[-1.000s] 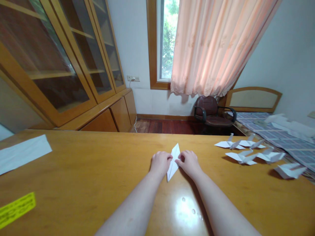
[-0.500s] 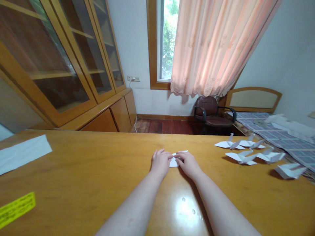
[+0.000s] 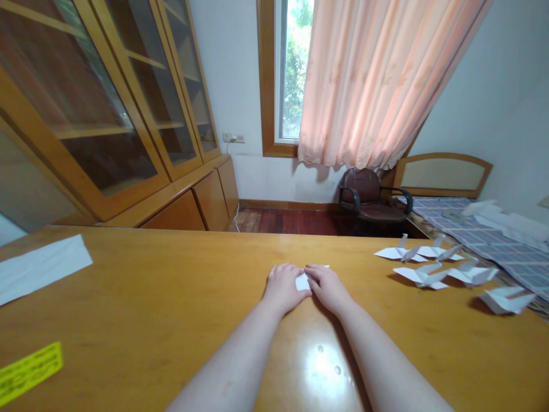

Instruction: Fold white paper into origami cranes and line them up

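A small folded piece of white paper (image 3: 302, 282) lies on the wooden table between my two hands, and much of it is covered by them. My left hand (image 3: 285, 287) bends over its left side, with the thumb along the near edge and the fingers at the far edge. From the other side my right hand (image 3: 326, 287) holds the paper, its fingertips curled onto the upper part. A thin tip of the paper shows past the right knuckles. The hands almost touch at their fingertips.
Several folded paper cranes (image 3: 422, 276) stand on the table at the right. A white paper sheet (image 3: 45, 268) lies at the left, and a yellow label (image 3: 32, 372) at the near left. Beyond the table are a chair (image 3: 364, 194) and a bed (image 3: 454, 217).
My left thumb has come down along the paper's near edge, and the left fingers now reach further across its far edge. The right hand has hardly moved.
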Demonstrator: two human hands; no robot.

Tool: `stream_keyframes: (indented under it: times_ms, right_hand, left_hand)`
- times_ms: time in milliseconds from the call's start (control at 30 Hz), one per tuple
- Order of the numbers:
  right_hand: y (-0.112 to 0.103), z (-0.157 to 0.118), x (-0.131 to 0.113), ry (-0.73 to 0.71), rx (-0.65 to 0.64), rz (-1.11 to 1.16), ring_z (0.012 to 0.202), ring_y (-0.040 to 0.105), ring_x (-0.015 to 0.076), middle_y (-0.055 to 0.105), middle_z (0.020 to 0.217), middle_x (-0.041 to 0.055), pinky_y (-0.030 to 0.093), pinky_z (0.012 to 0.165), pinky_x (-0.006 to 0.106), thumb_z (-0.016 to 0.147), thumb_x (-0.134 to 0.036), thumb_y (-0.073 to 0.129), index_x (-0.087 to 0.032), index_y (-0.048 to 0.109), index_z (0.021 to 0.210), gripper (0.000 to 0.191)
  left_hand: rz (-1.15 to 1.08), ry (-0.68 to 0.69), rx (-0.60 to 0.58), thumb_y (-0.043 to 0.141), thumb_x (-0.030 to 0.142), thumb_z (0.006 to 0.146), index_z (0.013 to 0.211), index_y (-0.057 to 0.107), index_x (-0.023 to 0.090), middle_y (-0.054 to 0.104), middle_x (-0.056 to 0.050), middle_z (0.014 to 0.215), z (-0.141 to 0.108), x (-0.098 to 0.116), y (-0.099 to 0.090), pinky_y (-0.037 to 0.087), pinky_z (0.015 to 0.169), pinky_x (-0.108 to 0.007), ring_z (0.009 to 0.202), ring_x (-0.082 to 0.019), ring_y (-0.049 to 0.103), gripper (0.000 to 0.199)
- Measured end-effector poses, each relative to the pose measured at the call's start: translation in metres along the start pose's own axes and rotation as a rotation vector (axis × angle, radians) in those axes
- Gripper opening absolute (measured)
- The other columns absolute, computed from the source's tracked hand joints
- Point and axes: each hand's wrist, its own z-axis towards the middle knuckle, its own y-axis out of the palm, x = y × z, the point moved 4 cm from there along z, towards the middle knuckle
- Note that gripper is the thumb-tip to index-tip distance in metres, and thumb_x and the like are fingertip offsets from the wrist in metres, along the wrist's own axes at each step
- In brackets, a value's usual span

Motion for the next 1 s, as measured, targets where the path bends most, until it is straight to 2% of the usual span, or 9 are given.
stream_keyframes:
  times_ms: [100, 233, 433, 600, 833, 1000]
  right_hand:
    - [-0.002, 0.0, -0.003, 0.009, -0.004, 0.002, 0.111, 0.052, 0.0175, 0.06, 0.118, 0.0065, 0.034, 0.099, 0.033, 0.08, -0.019, 0.046, -0.02, 0.063, 0.11, 0.034]
    - [-0.002, 0.0, -0.003, 0.018, -0.002, -0.013, 0.11, 0.052, 0.0179, 0.06, 0.118, 0.0061, 0.033, 0.099, 0.033, 0.081, -0.022, 0.046, -0.021, 0.063, 0.11, 0.034]
    - [-0.004, 0.0, 0.0, 0.061, 0.017, -0.028, 0.111, 0.051, 0.0185, 0.06, 0.117, 0.0055, 0.033, 0.098, 0.035, 0.083, -0.028, 0.046, -0.023, 0.064, 0.109, 0.031]
    - [-0.007, 0.0, -0.004, 0.05, 0.028, 0.007, 0.109, 0.052, 0.0184, 0.062, 0.115, 0.0052, 0.034, 0.097, 0.034, 0.088, -0.036, 0.04, -0.022, 0.065, 0.106, 0.034]
    - [-0.007, 0.0, -0.003, 0.05, 0.027, -0.029, 0.11, 0.052, 0.0194, 0.061, 0.116, 0.0055, 0.034, 0.097, 0.034, 0.085, -0.032, 0.044, -0.023, 0.066, 0.104, 0.03]
    - [-0.005, 0.001, 0.001, 0.049, 0.039, -0.04, 0.107, 0.053, 0.0193, 0.062, 0.114, 0.0039, 0.035, 0.096, 0.034, 0.082, -0.025, 0.048, -0.024, 0.066, 0.103, 0.028]
  left_hand:
    - [-0.001, 0.019, -0.005, 0.066, 0.054, 0.061, 0.109, 0.057, 0.027, 0.058, -0.005, 0.108, -0.002, 0.002, -0.002, 0.023, 0.103, -0.045, 0.11, -0.026, 0.046, 0.056]
    - [-0.016, 0.019, 0.006, 0.066, 0.053, 0.063, 0.109, 0.057, 0.027, 0.058, -0.005, 0.109, 0.0, 0.0, 0.002, 0.021, 0.104, -0.047, 0.111, -0.026, 0.045, 0.054]
    - [-0.041, 0.028, -0.002, 0.058, 0.048, 0.074, 0.11, 0.058, 0.026, 0.058, -0.004, 0.113, 0.003, -0.001, 0.007, 0.023, 0.104, -0.042, 0.114, -0.023, 0.043, 0.042]
    - [-0.061, 0.027, 0.026, 0.048, 0.043, 0.083, 0.1, 0.063, 0.027, 0.062, -0.003, 0.105, 0.004, -0.001, 0.004, 0.028, 0.1, -0.038, 0.108, -0.021, 0.047, 0.028]
    - [-0.043, 0.022, 0.049, 0.049, 0.03, 0.083, 0.093, 0.066, 0.024, 0.064, -0.003, 0.096, 0.008, -0.008, 0.009, 0.035, 0.091, -0.034, 0.097, -0.019, 0.052, 0.02]
    - [-0.05, 0.003, 0.051, 0.051, 0.024, 0.081, 0.094, 0.065, 0.025, 0.064, -0.001, 0.097, 0.01, -0.012, 0.013, 0.036, 0.089, -0.033, 0.096, -0.018, 0.053, 0.019]
